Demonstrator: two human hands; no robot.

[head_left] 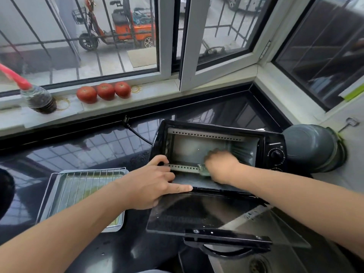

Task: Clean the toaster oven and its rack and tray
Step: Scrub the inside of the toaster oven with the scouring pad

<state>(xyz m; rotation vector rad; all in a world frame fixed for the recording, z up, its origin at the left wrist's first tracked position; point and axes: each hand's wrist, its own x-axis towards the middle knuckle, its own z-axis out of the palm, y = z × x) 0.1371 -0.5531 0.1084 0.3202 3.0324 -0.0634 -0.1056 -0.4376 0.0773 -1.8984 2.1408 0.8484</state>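
A black toaster oven (271,140) stands on the dark counter with its glass door (197,211) folded down flat. My right hand (221,164) reaches into the oven mouth, its fingers curled round a greenish scrubbing pad (203,169) at the lower perforated rail. Blur smears this hand. My left hand (155,182) rests on the oven's lower left front edge, index finger stretched along the door hinge. Left of the oven, the wire rack (86,186) lies on top of the metal tray (49,196).
Three tomatoes (104,91) and a dark bottle with a red top (39,99) sit on the window sill. The oven's power cord (136,131) trails across the counter. A grey lidded pot (313,148) stands right of the oven. A sink with a drain (258,265) lies below the door.
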